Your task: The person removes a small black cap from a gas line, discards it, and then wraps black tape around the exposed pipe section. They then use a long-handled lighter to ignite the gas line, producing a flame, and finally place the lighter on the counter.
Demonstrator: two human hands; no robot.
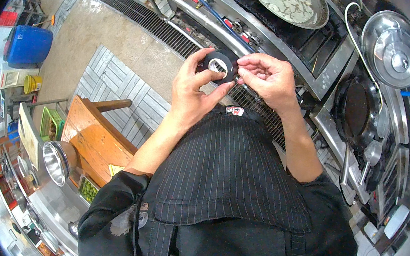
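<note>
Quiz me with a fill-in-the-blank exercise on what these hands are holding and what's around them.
1. The left hand holds a tape roll whose outer ring is coloured ____.
2. The fingertips at that ring's right-hand edge belong to the ____ hand.
3. The large plastic drum at the picture's left is coloured ____.
4. The brown table at lower left is made of ____.

Missing words: black; right; blue; wood.

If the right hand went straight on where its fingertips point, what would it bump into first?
Probably the black roll of tape held in the left hand; the right hand points leftward at its edge, though any gap is hard to judge.
</note>
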